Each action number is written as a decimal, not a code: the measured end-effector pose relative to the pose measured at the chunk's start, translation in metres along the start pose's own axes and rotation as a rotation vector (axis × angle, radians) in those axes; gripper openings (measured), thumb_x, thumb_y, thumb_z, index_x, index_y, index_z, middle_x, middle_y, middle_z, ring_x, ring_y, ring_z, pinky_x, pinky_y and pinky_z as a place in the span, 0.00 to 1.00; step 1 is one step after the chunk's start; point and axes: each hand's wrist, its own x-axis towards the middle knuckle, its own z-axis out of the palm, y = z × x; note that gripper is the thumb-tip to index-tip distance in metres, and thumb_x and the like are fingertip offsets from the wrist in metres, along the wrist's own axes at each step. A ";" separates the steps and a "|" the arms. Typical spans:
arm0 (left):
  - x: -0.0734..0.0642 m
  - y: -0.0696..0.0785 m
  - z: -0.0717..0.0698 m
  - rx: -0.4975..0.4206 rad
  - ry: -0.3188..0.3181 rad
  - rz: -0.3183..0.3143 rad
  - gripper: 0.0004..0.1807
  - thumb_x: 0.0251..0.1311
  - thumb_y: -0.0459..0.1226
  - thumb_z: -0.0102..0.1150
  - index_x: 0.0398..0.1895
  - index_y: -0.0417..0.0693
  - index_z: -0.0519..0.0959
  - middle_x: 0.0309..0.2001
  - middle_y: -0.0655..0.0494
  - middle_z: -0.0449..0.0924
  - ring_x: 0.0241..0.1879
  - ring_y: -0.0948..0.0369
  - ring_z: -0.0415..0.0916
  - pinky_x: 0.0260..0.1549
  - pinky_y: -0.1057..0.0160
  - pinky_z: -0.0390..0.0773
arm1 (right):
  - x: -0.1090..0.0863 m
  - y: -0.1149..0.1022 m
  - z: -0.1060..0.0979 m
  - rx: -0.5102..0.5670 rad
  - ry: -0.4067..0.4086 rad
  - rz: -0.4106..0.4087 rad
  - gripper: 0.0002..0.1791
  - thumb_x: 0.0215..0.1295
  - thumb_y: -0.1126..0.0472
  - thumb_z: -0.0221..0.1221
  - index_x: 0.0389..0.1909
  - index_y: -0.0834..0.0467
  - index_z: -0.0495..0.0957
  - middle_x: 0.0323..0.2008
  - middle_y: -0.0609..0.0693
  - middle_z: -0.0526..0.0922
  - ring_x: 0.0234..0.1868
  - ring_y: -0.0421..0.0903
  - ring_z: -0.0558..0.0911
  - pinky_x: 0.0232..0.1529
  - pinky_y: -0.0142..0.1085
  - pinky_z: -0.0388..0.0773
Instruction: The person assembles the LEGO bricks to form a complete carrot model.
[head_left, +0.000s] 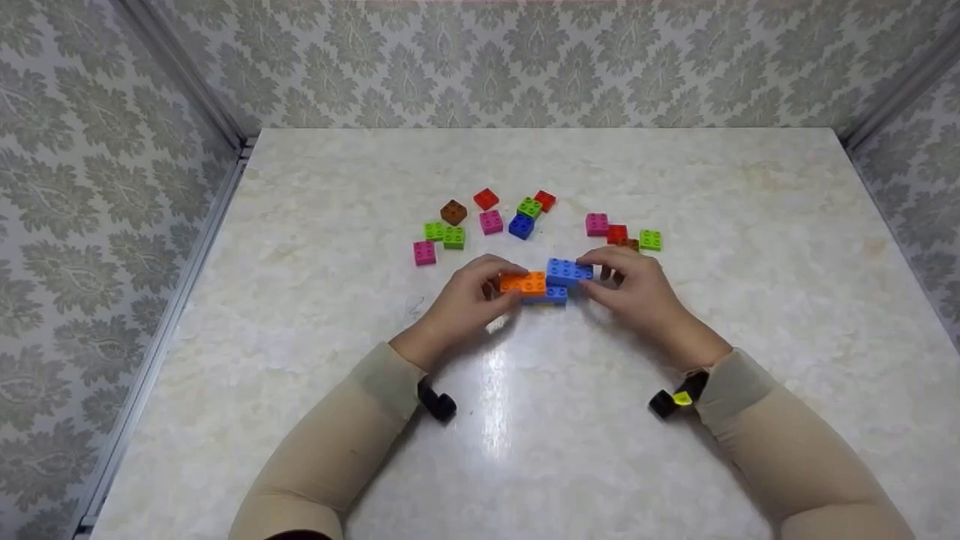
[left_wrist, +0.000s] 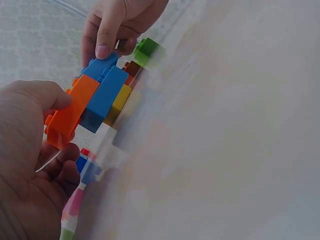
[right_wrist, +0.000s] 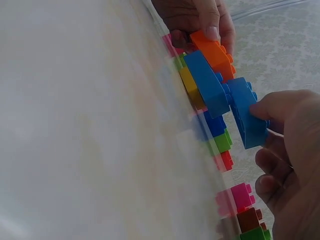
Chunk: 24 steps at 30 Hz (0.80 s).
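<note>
My left hand [head_left: 478,294] grips an orange building brick [head_left: 523,283] between thumb and fingers. That brick sits on the left part of a lower blue brick [head_left: 556,295], and beneath both is a yellow brick [right_wrist: 191,88], best seen in the wrist views. My right hand [head_left: 636,286] pinches a second blue brick [head_left: 568,270] at its right end. In the right wrist view this held blue brick is tilted beside the orange one, over the lower blue brick's bare studs. Whether it touches those studs I cannot tell.
Behind the hands, small bricks lie scattered: a pink brick [head_left: 424,253], green brick [head_left: 454,238], brown brick [head_left: 453,212] and dark blue brick [head_left: 521,226] among them. More lie beyond my right hand, including a red brick [head_left: 617,234]. Patterned walls [head_left: 487,67] border the table [head_left: 315,172].
</note>
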 end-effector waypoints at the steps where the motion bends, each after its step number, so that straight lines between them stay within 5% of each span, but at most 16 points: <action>1: 0.000 0.000 0.000 0.001 0.000 -0.001 0.18 0.78 0.40 0.69 0.67 0.52 0.88 0.63 0.53 0.86 0.49 0.56 0.77 0.53 0.62 0.80 | 0.000 0.000 0.000 -0.004 -0.010 -0.004 0.16 0.75 0.63 0.73 0.61 0.55 0.91 0.60 0.52 0.92 0.50 0.48 0.81 0.49 0.30 0.77; 13: 0.002 0.001 0.000 0.000 -0.001 0.005 0.17 0.79 0.39 0.70 0.67 0.51 0.87 0.62 0.52 0.86 0.48 0.56 0.76 0.53 0.61 0.79 | -0.001 0.002 -0.002 0.004 -0.070 -0.061 0.19 0.73 0.64 0.74 0.63 0.55 0.91 0.64 0.54 0.90 0.61 0.48 0.82 0.53 0.32 0.78; 24: 0.001 0.000 0.001 -0.015 0.007 -0.018 0.17 0.79 0.40 0.69 0.67 0.52 0.88 0.63 0.54 0.85 0.49 0.56 0.75 0.54 0.61 0.77 | 0.000 -0.006 0.000 0.159 -0.142 0.142 0.20 0.77 0.62 0.72 0.66 0.56 0.89 0.68 0.55 0.84 0.67 0.53 0.83 0.60 0.22 0.81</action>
